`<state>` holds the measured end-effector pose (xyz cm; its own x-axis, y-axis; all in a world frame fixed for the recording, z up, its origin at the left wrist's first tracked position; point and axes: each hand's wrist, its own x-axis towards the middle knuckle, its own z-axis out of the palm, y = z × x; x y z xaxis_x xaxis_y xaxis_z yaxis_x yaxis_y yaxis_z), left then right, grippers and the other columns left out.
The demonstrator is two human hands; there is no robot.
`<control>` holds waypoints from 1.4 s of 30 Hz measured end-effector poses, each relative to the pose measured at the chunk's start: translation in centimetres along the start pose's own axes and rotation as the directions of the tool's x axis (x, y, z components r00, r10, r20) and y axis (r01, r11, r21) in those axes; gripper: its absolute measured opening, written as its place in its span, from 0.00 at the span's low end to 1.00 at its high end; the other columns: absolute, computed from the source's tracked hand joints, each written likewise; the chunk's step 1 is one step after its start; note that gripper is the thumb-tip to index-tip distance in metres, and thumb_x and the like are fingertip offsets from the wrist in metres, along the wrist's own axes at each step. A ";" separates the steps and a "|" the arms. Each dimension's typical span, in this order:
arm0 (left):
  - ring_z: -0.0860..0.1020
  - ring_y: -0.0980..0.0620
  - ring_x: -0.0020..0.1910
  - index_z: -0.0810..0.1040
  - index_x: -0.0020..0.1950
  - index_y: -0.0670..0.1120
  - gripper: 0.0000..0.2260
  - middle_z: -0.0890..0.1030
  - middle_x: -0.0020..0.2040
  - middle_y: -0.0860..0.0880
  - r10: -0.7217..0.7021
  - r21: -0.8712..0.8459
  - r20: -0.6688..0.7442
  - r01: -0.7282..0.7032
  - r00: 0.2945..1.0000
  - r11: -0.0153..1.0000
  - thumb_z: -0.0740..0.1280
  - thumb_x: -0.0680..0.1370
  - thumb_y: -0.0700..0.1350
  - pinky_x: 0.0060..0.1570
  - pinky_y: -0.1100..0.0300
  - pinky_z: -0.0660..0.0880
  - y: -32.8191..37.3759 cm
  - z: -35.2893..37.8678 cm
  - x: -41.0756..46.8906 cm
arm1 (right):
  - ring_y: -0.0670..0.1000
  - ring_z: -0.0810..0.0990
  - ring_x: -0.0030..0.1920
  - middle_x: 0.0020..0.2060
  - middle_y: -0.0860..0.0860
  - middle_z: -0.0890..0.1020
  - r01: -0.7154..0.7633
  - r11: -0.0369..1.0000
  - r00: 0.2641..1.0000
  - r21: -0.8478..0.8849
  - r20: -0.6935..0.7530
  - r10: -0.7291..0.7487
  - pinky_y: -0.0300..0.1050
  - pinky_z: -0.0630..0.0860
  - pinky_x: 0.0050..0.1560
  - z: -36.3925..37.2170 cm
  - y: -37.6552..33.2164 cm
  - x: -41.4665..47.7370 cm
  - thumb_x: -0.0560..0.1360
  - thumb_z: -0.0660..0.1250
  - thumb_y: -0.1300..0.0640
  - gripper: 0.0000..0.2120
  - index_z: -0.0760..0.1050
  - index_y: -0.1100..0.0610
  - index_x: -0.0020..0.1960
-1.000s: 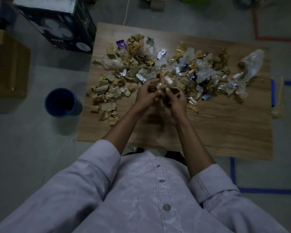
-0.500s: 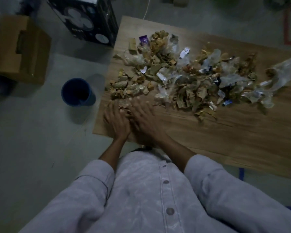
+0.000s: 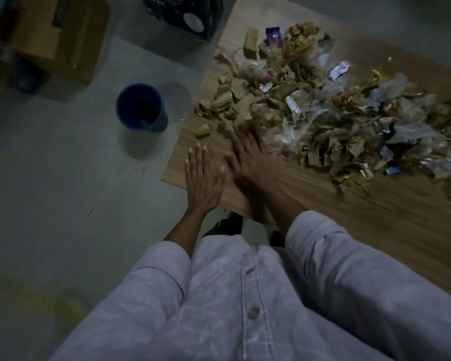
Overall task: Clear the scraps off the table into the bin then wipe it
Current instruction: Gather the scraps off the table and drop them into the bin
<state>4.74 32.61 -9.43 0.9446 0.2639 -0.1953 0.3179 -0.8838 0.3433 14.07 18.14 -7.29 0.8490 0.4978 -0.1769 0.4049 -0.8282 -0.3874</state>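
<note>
Wooden table [image 3: 336,212] with scraps [image 3: 310,108]; blue bin [image 3: 140,108] beside it on the floor [image 3: 50,178]
Left hand [image 3: 202,178] flat, fingers straight, holding nothing; right hand [image 3: 248,162] blurred, also flat, at the edge of the scraps

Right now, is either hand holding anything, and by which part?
Nothing held. Left hand lies flat on the table; right hand, blurred, is spread open beside the scraps.

Looks like a storeroom or workshop space: bare grey concrete floor [image 3: 50,178], open cardboard box [image 3: 50,40] and a printed fan carton [image 3: 182,14] parked on it, low wood-grain surface [image 3: 375,217] set up beside them.
</note>
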 end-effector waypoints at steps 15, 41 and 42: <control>0.55 0.46 0.82 0.60 0.81 0.40 0.27 0.60 0.82 0.42 -0.228 -0.519 -0.268 0.059 0.936 0.853 0.56 0.85 0.50 0.80 0.53 0.49 0.9 -3.1 5.5 | 0.55 0.50 0.83 0.82 0.52 0.56 0.218 0.945 0.972 -0.243 -0.026 -0.232 0.56 0.43 0.79 -0.4 -4.9 6.7 0.84 0.51 0.49 0.27 0.56 0.53 0.82; 0.57 0.47 0.81 0.63 0.81 0.47 0.32 0.61 0.82 0.46 0.023 -0.411 -0.160 -0.088 0.987 0.907 0.52 0.82 0.62 0.80 0.46 0.52 6.1 -1.8 16.8 | 0.59 0.49 0.83 0.82 0.49 0.57 -0.146 0.979 0.954 -0.146 -0.283 0.100 0.71 0.46 0.77 -3.1 1.3 6.2 0.77 0.63 0.47 0.30 0.67 0.47 0.78; 0.55 0.47 0.82 0.62 0.82 0.48 0.33 0.59 0.83 0.46 0.048 -0.352 -0.138 -0.094 0.989 0.931 0.51 0.81 0.64 0.80 0.47 0.49 6.5 -1.4 17.7 | 0.59 0.49 0.83 0.82 0.49 0.57 -0.164 0.975 0.952 -0.149 -0.283 0.117 0.72 0.47 0.76 -3.3 2.2 7.0 0.76 0.64 0.47 0.29 0.68 0.46 0.77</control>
<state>23.66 32.06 -9.38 0.9611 0.2718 -0.0501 0.2359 -0.7122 0.6612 21.97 18.94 -6.41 0.9517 0.3041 0.0418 0.3059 -0.9277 -0.2142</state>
